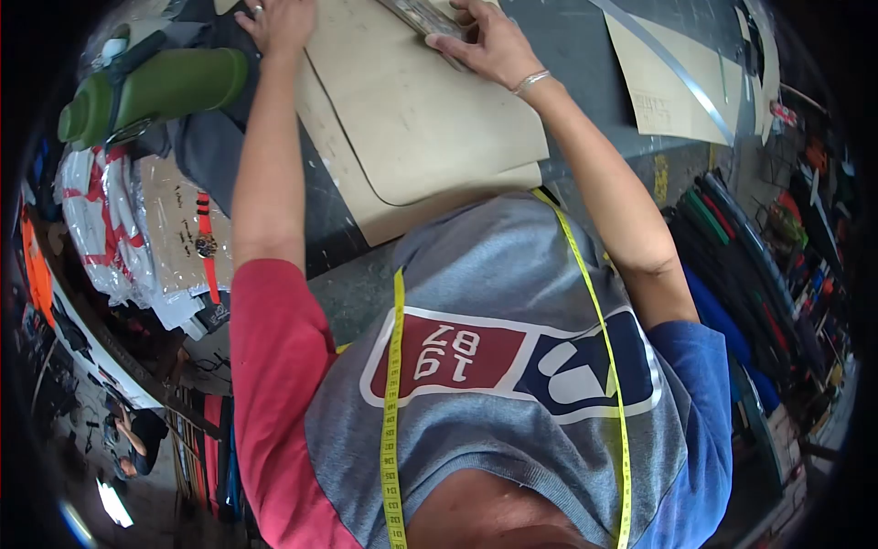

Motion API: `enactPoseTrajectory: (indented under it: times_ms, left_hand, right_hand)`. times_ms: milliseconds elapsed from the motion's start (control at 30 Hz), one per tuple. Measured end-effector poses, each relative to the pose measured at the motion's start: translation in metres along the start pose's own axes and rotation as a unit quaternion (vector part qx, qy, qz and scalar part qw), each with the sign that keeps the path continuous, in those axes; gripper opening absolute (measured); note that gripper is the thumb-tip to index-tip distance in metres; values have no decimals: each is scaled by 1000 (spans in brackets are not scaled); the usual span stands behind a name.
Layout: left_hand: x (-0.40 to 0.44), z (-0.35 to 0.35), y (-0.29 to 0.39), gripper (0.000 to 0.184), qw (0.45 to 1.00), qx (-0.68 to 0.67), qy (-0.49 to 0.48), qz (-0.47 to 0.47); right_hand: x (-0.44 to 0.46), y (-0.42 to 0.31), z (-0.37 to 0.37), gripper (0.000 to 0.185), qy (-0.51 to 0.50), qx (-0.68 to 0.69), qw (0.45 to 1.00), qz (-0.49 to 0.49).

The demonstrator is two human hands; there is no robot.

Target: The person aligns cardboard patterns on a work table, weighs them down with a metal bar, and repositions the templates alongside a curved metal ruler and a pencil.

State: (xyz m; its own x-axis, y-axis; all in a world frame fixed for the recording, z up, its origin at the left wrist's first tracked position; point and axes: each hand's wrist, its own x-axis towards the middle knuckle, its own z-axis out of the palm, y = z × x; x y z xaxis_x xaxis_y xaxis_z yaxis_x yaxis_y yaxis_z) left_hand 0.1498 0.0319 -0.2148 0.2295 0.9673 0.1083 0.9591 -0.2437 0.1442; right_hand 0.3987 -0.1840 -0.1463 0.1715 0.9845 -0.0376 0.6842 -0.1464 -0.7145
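At the top left, my left hand [282, 26] presses down at the edge of the tan card pattern pieces [430, 114], its fingers apart and a ring on one of them. The fingertips are partly cut off by the frame's edge. My right hand [494, 46], with a bracelet at the wrist, grips a long, flat greyish object [422, 20] over the card; its far end is out of view and its kind is unclear. One large card piece with a rounded corner overlaps another beneath it. A yellow tape measure [391, 430] hangs around my neck.
Left of my left arm, a green bottle [169, 87] lies on dark cloth. Plastic-wrapped packages [101, 215] and a red-strapped watch [207, 245] are below it. On the dark table [576, 82], a metal ruler [672, 69] crosses another card piece [672, 101]. Fabric rolls [732, 229] stand right.
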Motion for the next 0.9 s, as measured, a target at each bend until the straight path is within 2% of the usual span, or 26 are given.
enactPoseTrajectory:
  times_ms: [33, 67, 233, 300, 367, 567, 900]
  left_hand:
    - [0, 3, 0, 62, 1000, -4, 11, 10]
    - [-7, 1, 5, 62, 1000, 6, 9, 16]
    - [-61, -29, 16, 64, 992, 105, 3, 68]
    - [-88, -12, 3, 62, 987, 43, 104, 111]
    - [-122, -40, 10, 64, 995, -57, 14, 76]
    - [-188, -63, 3, 68, 986, -167, 3, -29]
    - [-205, -51, -4, 68, 989, -145, 12, -25]
  right_hand:
    - [-8, 4, -10, 67, -25, 14, 999, 34]
    - [-20, 21, -17, 57, -61, -14, 997, 42]
    - [-107, 33, -46, 41, -54, 27, 996, 72]
    - [-132, 35, -49, 35, -38, 64, 991, 111]
    - [-149, 37, -50, 31, -17, 102, 985, 135]
    - [-170, 41, -49, 31, -6, 119, 978, 170]
    - [-166, 45, -50, 31, -27, 99, 983, 151]
